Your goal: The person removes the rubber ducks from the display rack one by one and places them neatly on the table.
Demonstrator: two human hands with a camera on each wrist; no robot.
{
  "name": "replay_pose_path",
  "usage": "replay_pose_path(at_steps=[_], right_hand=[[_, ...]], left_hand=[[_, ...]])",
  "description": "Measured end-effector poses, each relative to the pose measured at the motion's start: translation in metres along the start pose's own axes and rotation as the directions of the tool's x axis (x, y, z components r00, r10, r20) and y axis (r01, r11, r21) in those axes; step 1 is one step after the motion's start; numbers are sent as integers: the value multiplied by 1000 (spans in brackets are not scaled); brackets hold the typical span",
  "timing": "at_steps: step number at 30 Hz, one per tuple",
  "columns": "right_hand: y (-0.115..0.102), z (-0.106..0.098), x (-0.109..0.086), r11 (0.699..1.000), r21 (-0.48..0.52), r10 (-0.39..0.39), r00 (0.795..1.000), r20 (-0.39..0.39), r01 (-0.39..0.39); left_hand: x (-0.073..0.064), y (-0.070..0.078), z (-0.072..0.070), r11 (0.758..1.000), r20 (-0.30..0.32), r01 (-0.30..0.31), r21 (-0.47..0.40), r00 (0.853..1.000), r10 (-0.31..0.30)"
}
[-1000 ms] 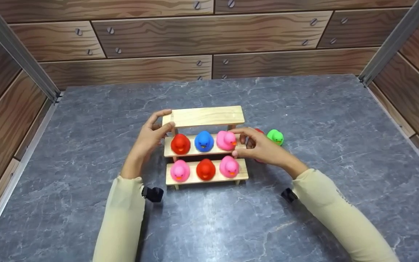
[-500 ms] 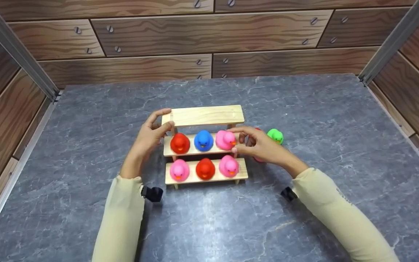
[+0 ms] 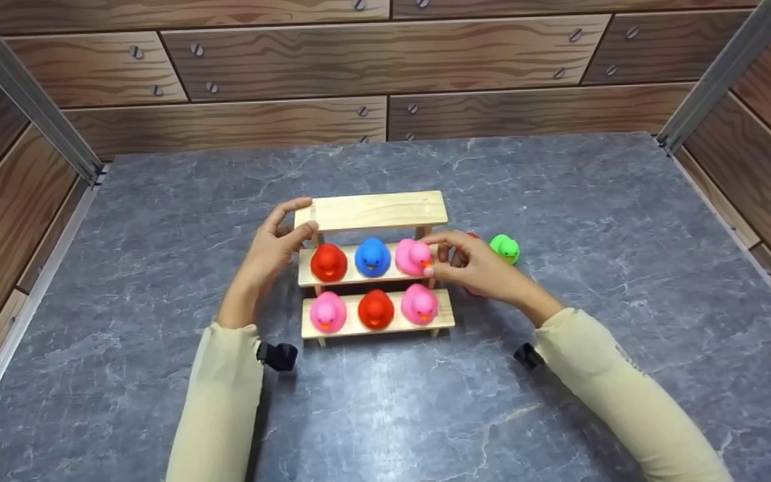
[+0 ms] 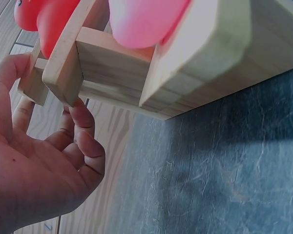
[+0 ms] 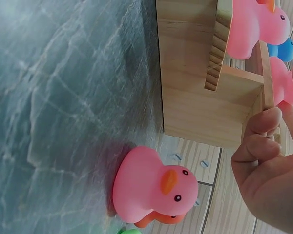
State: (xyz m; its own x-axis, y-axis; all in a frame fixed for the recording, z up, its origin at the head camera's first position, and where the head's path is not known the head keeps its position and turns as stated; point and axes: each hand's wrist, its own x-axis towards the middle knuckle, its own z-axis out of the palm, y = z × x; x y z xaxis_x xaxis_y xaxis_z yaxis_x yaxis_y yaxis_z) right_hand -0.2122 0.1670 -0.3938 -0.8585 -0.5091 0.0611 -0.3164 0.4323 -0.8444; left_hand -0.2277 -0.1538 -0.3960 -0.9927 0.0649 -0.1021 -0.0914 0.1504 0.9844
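A three-step wooden stand point(image 3: 379, 211) carries rubber ducks on its lower two steps. My left hand point(image 3: 274, 249) grips the left end of the top board, thumb at the front edge and index finger at the back. At the right end of the middle step, my right hand point(image 3: 482, 268) pinches a pink duck point(image 3: 412, 257), its beak turned to the right. Beside that duck sit a blue duck point(image 3: 373, 257) and a red duck point(image 3: 328, 262). Along the bottom step are a pink duck point(image 3: 327, 312), a red duck point(image 3: 376, 309) and another pink duck point(image 3: 419, 304).
Right of the stand, a green duck point(image 3: 506, 249) sits on the grey marbled table point(image 3: 385, 415). A loose pink duck point(image 5: 136, 187) shows in the right wrist view, with an orange-red duck point(image 5: 161, 218) partly behind it. Wood-patterned walls point(image 3: 385, 60) enclose the back and sides.
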Motion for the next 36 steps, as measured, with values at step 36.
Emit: replay_pose_path(at_steps=[36], right_hand=[[1, -5, -23, 989, 136, 76, 993, -85, -64]], left_hand=[[0, -1, 1, 1000, -1, 2, -9, 1000, -2]])
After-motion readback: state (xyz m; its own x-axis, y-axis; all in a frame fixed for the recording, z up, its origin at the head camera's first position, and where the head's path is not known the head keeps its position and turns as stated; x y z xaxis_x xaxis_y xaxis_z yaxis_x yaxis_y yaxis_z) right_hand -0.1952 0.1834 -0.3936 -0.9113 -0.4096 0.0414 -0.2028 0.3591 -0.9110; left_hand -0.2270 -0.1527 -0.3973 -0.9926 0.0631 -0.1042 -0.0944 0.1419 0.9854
